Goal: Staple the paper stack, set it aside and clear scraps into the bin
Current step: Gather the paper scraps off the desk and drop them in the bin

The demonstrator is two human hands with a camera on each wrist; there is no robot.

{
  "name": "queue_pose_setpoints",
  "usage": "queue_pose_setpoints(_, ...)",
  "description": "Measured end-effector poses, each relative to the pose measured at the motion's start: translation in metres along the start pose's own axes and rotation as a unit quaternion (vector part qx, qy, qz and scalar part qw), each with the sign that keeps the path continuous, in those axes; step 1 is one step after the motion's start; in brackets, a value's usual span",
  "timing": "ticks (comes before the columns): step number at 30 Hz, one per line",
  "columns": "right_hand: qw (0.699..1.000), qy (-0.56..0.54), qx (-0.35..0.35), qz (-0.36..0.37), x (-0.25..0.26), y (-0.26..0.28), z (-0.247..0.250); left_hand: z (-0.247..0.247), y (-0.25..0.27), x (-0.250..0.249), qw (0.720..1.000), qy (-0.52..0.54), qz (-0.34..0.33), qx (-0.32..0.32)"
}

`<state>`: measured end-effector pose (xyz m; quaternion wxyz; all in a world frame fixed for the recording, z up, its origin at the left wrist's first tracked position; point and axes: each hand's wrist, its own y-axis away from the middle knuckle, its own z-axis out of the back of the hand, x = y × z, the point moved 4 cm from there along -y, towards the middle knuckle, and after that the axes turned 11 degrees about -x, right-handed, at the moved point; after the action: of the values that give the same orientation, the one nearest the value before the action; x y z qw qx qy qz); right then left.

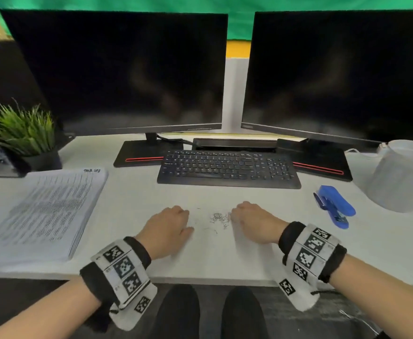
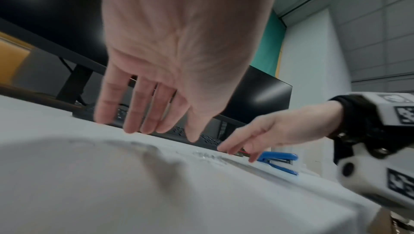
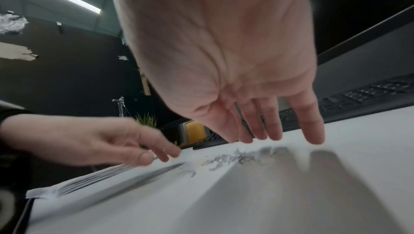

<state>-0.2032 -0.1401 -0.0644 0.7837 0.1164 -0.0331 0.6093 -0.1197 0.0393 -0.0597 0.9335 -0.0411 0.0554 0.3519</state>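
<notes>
White desk [image 1: 132, 199] fills the lower half of the head view, with two dark monitors [image 1: 117, 69] across the top and a black keyboard [image 1: 227, 170] below them at centre. The paper stack [image 1: 43, 211] lies flat at the left edge, below a potted plant [image 1: 24, 133] at upper left. A blue stapler [image 1: 334, 206] sits at right, and beside it at the far right edge stands a translucent bin [image 1: 401, 174]. At lower centre the left hand [image 1: 168, 231] and right hand [image 1: 254, 221] rest palm-down on either side of a small heap of staple scraps [image 1: 218, 220], holding nothing.

Left wrist view: the left hand [image 2: 170, 64] hangs from the top centre, fingers [image 2: 132, 114] straight and slightly spread, tips just above the desk. At right the right hand [image 2: 268, 131] reaches down with relaxed fingers, the stapler [image 2: 280, 161] behind it.

Right wrist view: the right hand [image 3: 224, 60] fills the top centre, fingers [image 3: 311, 124] extended and slightly apart, just above the scraps [image 3: 237, 158]. The left hand [image 3: 94, 142] is at left, loosely curved, over the blurred edge of the stack [image 3: 89, 181]; I cannot tell whether it touches.
</notes>
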Motion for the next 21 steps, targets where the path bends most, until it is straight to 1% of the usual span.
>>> queue_pose_setpoints(1, 1.0, -0.006, -0.024, -0.02, -0.004, 0.001, 0.004, -0.008, 0.003, -0.002, 0.999, -0.006, 0.005, 0.035)
queue_pose_setpoints(3, 0.997, -0.014, -0.043, -0.059, -0.014, 0.007, 0.01, -0.018, 0.003, -0.005, 0.996, -0.009, 0.021, 0.085)
queue_pose_setpoints(5, 0.997, -0.006, -0.029, -0.072, -0.022, 0.016, 0.011, -0.02, -0.008, -0.008, 0.995, -0.012, 0.024, 0.097)
queue_pose_setpoints(10, 0.998, 0.022, 0.033, -0.041, -0.017, 0.036, 0.0, -0.02, -0.033, -0.019, 0.988, -0.033, 0.005, 0.15)
queue_pose_setpoints(13, 0.998, 0.04, 0.041, -0.013, 0.001, 0.034, -0.006, -0.018, -0.03, -0.033, 0.987, -0.027, -0.024, 0.159)
queue_pose_setpoints(15, 0.999, 0.028, 0.044, 0.001, 0.01, 0.026, -0.005, -0.018, -0.025, -0.042, 0.985, -0.015, -0.036, 0.169)
queue_pose_setpoints(17, 1.0, -0.001, 0.026, -0.012, 0.012, 0.011, 0.002, -0.017, -0.022, -0.048, 0.983, 0.016, -0.039, 0.177)
queue_pose_setpoints(19, 0.999, -0.001, 0.015, -0.031, 0.01, -0.002, 0.008, -0.011, -0.021, -0.051, 0.985, 0.051, -0.041, 0.157)
queue_pose_setpoints(21, 0.999, 0.022, 0.034, -0.029, 0.012, -0.01, 0.008, -0.006, -0.02, -0.047, 0.989, 0.079, -0.023, 0.121)
